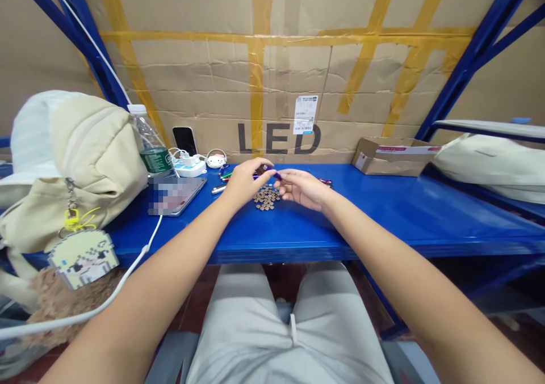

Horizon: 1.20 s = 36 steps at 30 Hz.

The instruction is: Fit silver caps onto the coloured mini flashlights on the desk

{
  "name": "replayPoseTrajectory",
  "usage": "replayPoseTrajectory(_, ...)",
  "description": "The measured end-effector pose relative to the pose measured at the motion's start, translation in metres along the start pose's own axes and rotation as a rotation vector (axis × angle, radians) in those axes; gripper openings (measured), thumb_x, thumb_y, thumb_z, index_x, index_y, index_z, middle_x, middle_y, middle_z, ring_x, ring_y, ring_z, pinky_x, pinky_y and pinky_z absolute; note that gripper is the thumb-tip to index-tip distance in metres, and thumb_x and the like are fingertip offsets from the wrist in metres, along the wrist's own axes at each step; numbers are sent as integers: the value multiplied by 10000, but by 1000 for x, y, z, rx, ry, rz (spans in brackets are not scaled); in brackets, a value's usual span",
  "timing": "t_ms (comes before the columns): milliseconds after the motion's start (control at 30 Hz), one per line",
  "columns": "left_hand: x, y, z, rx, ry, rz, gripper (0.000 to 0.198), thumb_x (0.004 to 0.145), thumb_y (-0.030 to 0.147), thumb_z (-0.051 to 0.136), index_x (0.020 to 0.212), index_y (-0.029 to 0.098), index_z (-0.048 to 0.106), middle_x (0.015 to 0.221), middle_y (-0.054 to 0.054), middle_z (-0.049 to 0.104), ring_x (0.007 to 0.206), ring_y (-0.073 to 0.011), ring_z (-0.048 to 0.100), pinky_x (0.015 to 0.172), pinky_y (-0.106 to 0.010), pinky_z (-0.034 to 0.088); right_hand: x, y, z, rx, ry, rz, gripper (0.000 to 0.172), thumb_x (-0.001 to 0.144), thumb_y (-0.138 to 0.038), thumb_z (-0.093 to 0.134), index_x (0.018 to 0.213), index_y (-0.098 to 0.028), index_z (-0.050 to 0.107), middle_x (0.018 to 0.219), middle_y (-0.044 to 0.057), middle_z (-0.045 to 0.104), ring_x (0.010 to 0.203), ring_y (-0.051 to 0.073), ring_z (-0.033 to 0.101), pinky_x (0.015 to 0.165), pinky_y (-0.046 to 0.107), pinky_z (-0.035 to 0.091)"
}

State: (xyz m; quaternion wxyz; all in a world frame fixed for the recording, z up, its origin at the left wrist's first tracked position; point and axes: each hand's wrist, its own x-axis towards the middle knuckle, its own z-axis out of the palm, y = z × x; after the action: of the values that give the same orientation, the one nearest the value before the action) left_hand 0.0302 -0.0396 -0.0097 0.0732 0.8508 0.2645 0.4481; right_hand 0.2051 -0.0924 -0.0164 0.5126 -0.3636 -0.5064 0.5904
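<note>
Both my arms reach out over a blue shelf (383,214). My left hand (246,178) is closed in a pinch on a small dark piece near its fingertips. My right hand (303,188) pinches a small purple part (277,176) between thumb and fingers. The two hands nearly meet just above a pile of small round brown pieces (266,197) lying on the shelf. Several small coloured pen-like items (224,175) lie behind my left hand.
A cream bag (80,163) with a keychain charm fills the left side, beside a water bottle (150,146), a phone (184,140), a white charger (190,167) and a tablet (176,195). A cardboard box (394,156) and a pale bag (489,165) sit to the right. Taped cardboard forms the back wall.
</note>
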Motion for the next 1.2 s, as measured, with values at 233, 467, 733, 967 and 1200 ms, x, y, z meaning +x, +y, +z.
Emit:
replayPoseTrajectory(233, 0, 0, 2, -53, -39, -63, 252, 836, 323, 586, 1044, 188, 634, 960, -23, 697, 775, -138, 624, 796, -273, 491, 3, 8, -4, -77, -128, 86, 62, 819, -193, 642, 829, -134, 628, 763, 16, 662, 603, 51, 602, 567, 154, 525)
replayPoseTrajectory(467, 0, -14, 1, -20, -222, -84, 218, 806, 337, 614, 964, 200, 673, 984, -31, 708, 857, -168, 639, 795, -287, 495, 1, 3, -18, -71, -68, 117, 202, 734, -66, 691, 922, -131, 655, 821, 53, 713, 774, 116, 679, 724, 225, 595)
replayPoseTrajectory(733, -4, -17, 5, 61, -355, -81, 232, 808, 365, 591, 948, 210, 693, 978, -40, 716, 888, -209, 649, 821, -338, 499, 1, -3, -17, -378, 287, -191, 195, 700, -73, 722, 798, -159, 577, 787, 63, 724, 792, 172, 697, 745, 342, 598)
replayPoseTrajectory(967, -4, -13, 6, -31, -336, -144, 273, 801, 414, 603, 955, 205, 689, 958, -39, 716, 884, -206, 647, 802, -322, 503, 8, 4, -18, -626, 332, -434, 113, 675, -242, 744, 760, -184, 697, 798, 52, 715, 825, 218, 679, 808, 413, 563)
replayPoseTrajectory(1200, -5, -10, 5, -81, -311, -165, 229, 803, 367, 610, 932, 192, 681, 985, -45, 711, 895, -199, 649, 831, -330, 497, 4, -1, -15, -540, 341, -482, 133, 664, -239, 761, 781, -187, 727, 866, 49, 682, 767, 186, 683, 799, 378, 574)
